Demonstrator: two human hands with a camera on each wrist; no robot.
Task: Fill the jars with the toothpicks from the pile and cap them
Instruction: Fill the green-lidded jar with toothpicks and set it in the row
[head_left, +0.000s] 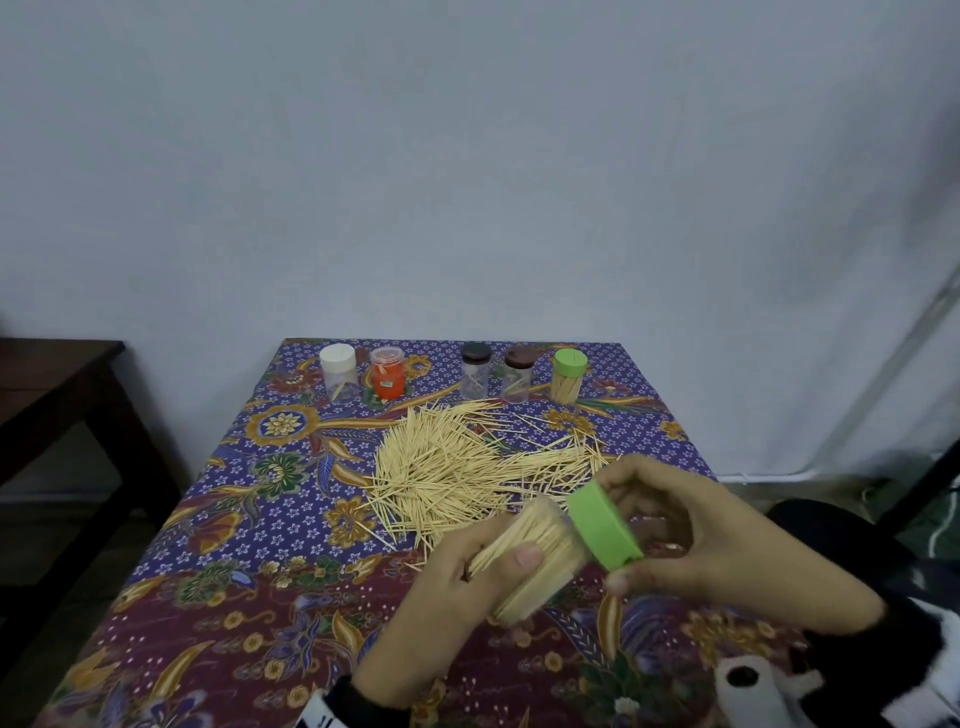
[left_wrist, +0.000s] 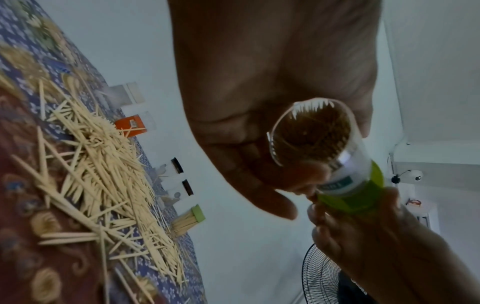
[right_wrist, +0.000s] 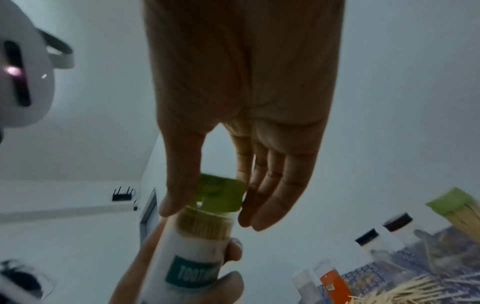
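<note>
The clear toothpick jar (head_left: 540, 561), packed full, is held tilted in the air over the near part of the bench (head_left: 218, 519), its mouth toward the green cap (head_left: 605, 525). The left hand (head_left: 452, 597) wraps the jar's body; the right hand (head_left: 691, 535) pinches the cap's rim between thumb and fingers, and the cap sits on the jar's mouth, though whether it is fully seated I cannot tell. The jar looks like light, stiff, smooth plastic, so it may slip; a hold round the middle of the body suits it, and the cap wants a grip at its rim. A dark green label (right_wrist: 191, 271) on the jar reads "TOOT…", the rest hidden. Beyond lies the toothpick pile (head_left: 457, 467), and along the far edge stand five more jars: white-capped (head_left: 338, 371), orange (head_left: 387, 373), two dark-capped (head_left: 476, 370) (head_left: 518, 374), and one green-capped, full (head_left: 569, 375).
</note>
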